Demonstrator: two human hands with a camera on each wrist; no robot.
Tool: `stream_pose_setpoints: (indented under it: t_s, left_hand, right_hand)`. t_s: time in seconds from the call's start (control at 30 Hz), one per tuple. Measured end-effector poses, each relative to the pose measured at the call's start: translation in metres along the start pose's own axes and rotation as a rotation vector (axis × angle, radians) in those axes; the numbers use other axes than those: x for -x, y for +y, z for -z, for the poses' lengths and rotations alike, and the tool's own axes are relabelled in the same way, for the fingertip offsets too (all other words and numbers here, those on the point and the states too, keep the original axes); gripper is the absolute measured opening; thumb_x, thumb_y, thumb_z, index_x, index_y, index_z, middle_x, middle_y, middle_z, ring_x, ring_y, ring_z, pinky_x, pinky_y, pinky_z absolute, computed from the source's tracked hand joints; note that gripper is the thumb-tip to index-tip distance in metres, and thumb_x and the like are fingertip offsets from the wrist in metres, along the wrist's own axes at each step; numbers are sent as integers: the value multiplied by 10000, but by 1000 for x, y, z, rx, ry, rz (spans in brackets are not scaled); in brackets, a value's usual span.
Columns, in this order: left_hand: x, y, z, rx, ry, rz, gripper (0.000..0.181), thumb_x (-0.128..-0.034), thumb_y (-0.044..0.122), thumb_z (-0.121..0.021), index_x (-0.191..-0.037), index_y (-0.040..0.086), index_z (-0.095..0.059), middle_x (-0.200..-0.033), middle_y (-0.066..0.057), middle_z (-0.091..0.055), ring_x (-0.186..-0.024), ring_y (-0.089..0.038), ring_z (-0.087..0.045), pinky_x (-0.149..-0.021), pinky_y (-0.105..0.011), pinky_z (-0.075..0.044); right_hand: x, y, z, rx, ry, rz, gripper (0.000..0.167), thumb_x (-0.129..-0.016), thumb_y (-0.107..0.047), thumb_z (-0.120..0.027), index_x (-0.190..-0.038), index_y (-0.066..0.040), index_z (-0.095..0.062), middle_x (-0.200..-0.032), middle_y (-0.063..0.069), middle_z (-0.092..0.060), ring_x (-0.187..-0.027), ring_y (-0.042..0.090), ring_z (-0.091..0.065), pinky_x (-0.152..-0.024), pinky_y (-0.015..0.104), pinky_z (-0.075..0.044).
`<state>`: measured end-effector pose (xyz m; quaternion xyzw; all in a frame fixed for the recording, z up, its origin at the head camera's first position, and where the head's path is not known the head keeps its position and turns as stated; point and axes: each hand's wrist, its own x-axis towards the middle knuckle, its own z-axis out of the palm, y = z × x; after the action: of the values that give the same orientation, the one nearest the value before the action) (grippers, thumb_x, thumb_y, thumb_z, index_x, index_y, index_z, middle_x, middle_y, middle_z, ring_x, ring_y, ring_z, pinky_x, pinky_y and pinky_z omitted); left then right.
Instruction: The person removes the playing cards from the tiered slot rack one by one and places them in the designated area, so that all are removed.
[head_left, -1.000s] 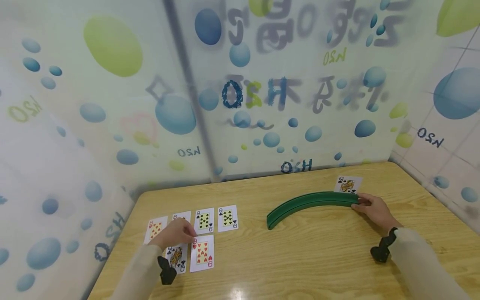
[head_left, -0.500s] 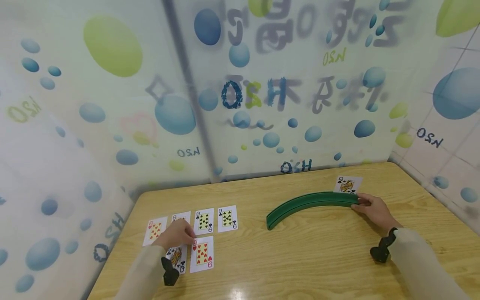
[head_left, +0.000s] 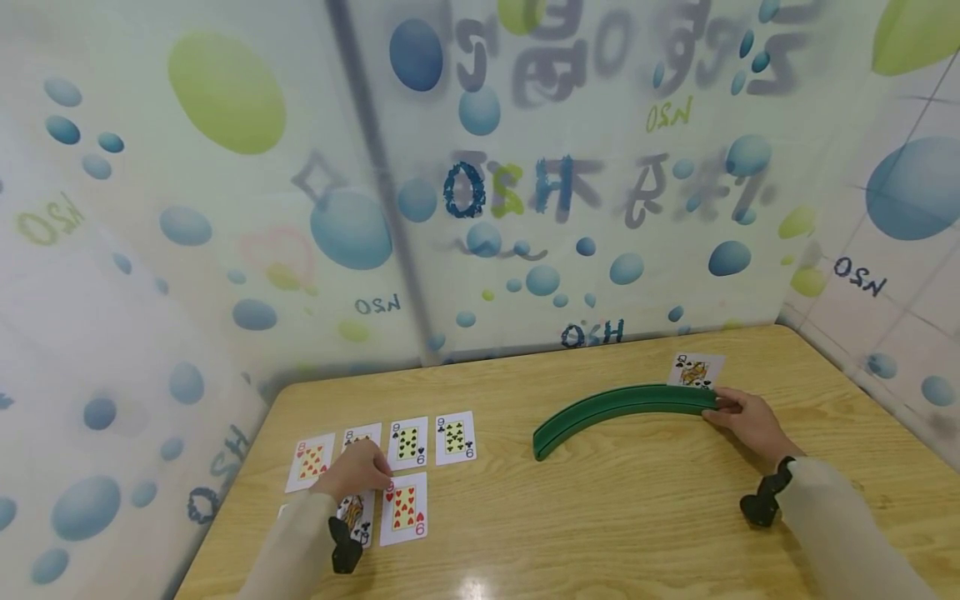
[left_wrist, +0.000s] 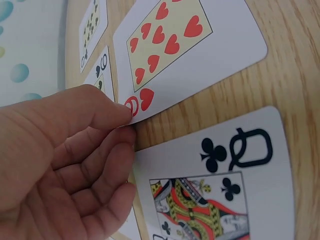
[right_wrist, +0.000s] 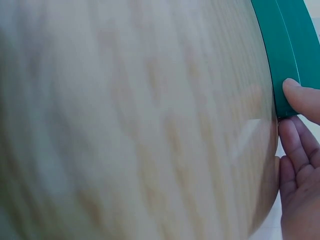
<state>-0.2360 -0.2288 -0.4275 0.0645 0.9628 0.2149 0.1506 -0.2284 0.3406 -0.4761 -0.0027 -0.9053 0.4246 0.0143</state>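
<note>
My left hand (head_left: pixel 354 468) pinches the upper left corner of the nine of hearts (head_left: pixel 404 510) between thumb and index finger. In the left wrist view, the other fingers of that hand curl beside the corner, near the queen of clubs (left_wrist: pixel 215 185). On the right, my right hand (head_left: pixel 750 423) grips the right end of a curved green card holder (head_left: pixel 622 402). A queen card (head_left: pixel 695 372) stands upright at that end of the holder. The right wrist view has the thumb on the green holder (right_wrist: pixel 287 45) and the fingers under its end.
Behind my left hand lie the eight of hearts (head_left: pixel 310 463), a partly covered eight (head_left: pixel 363 432), the nine of spades (head_left: pixel 407 442) and the nine of clubs (head_left: pixel 455 437). All rest on the wooden table (head_left: pixel 525 525). A patterned wall covering (head_left: pixel 525 250) rises behind it.
My left hand and forearm have shifted slightly right, uncovering a white card edge beside the sleeve. The nine of hearts has barely moved. My right hand and the holder stay put.
</note>
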Motion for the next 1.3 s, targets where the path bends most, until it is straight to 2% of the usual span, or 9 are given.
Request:
stream_pose_setpoints:
  t_s: [0.5, 0.77, 1.03, 1.13, 1.3]
  left_hand:
    - [1, -2, -6, -5, 52, 20, 81, -709, 68, -739, -690, 65, -661, -658, -6, -546, -576, -138, -499, -530, -266, -399]
    - [3, -1, -6, 1, 68, 5, 99, -698, 50, -734, -656, 63, -645, -624, -7, -545, -548, -137, -498, -508, -264, -395]
    - [4, 4, 3, 1, 47, 31, 56, -731, 74, -716, -749, 65, -664, -711, -14, -561, -639, -151, -521, -589, -302, -438]
    - [2, 6, 6, 18, 66, 2, 54, -740, 69, -710, -757, 57, -660, -713, -11, -566, -650, -149, -519, -603, -308, -442]
    - [1, 16, 12, 33, 100, -93, 66, -743, 53, -705, -721, 73, -646, -679, 6, -547, -627, -138, -485, -578, -294, -410]
  right_hand:
    - [0, 0, 0, -12, -3, -13, 656, -916, -249, -571, -1320, 185, -288, -1197, 394, -406, -1031, 456, -460, -819, 498, -418]
    - [-1, 1, -1, 1, 6, 2, 648, -913, -246, -575, -1313, 185, -302, -1190, 399, -414, -1023, 461, -468, -818, 507, -419]
    - [-1, 2, -2, 6, 10, 8, 646, -908, -243, -582, -1308, 185, -310, -1184, 398, -421, -1018, 459, -476, -816, 505, -423]
    - [-2, 3, -1, 9, 11, 7, 652, -907, -247, -585, -1307, 187, -309, -1182, 397, -422, -1016, 458, -478, -809, 497, -430]
    - [-2, 3, -1, 11, 13, 6, 654, -907, -247, -586, -1308, 187, -307, -1179, 395, -424, -1007, 452, -484, -799, 485, -437]
